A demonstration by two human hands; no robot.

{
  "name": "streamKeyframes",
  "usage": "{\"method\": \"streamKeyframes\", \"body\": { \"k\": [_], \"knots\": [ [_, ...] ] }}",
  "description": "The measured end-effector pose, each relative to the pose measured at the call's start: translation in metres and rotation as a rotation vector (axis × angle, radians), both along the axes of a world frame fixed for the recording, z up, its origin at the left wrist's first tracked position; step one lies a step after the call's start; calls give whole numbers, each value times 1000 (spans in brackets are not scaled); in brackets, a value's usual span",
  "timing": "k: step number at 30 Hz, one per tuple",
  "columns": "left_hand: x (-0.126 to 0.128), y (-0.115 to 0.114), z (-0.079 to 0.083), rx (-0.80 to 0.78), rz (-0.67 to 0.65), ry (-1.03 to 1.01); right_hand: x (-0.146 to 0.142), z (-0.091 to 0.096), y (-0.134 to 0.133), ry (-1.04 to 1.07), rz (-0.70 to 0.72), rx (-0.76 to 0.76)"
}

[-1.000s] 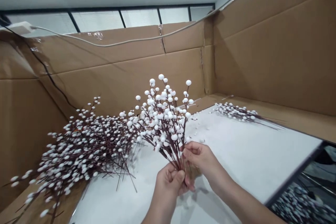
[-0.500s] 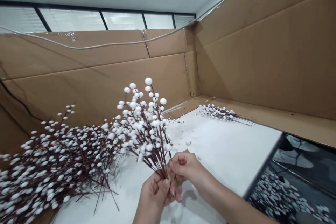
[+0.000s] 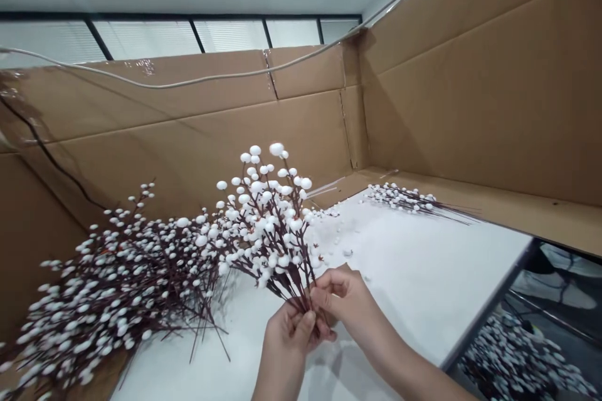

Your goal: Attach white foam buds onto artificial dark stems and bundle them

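A bunch of artificial white berry stems (image 3: 268,219) stands upright in front of me, its dark brown stalks gathered low down. My left hand (image 3: 294,332) is wrapped round those stalks, thumb across the front. At the right side of the bunch, my right hand (image 3: 336,294) pinches a single berry stem (image 3: 310,257) between thumb and fingertips. The lower stalk ends are hidden by my hands. To the left lies a large heap of similar berry stems (image 3: 122,282), partly behind the bunch.
A small pile of berry stems (image 3: 404,198) rests at the white tabletop's (image 3: 395,263) far right. Cardboard walls (image 3: 188,131) enclose the back and sides. Loose white berries are scattered behind my hands. More stems (image 3: 522,351) lie below the table's right edge, near a person's shoes (image 3: 550,285).
The view has turned slightly left, so everything sits further right. My left hand still grips the bunch, and my right hand stays at its right side. The berry heads look slightly more spread.
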State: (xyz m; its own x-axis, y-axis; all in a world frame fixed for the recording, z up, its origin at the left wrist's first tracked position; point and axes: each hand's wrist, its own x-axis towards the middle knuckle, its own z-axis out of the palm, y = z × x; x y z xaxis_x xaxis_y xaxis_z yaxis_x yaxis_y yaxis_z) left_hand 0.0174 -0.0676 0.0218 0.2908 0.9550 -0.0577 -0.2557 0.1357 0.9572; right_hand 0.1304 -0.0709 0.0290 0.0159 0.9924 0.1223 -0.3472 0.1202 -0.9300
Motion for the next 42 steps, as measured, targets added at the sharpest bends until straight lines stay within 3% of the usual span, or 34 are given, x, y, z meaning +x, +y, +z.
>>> {"method": "streamKeyframes", "body": {
  "k": [8,14,20,25,36,38,42],
  "knots": [
    [-5,1,6,24,63,118,-1,7,-3,63,-64,-87],
    [-10,8,8,54,-19,182,2,8,-4,145,14,-84],
    [-8,8,6,-10,-100,168,-2,1,0,99,-53,-67],
    [-6,-2,8,-3,-42,146,-3,-2,0,97,84,-23],
    [-2,-3,6,-21,-73,13,2,2,2,-19,153,-18],
    [-3,-3,6,-34,-70,12,3,1,4,-177,108,14],
    [-7,-3,4,-98,-100,26,19,6,9,-789,-151,106]
  ]
}}
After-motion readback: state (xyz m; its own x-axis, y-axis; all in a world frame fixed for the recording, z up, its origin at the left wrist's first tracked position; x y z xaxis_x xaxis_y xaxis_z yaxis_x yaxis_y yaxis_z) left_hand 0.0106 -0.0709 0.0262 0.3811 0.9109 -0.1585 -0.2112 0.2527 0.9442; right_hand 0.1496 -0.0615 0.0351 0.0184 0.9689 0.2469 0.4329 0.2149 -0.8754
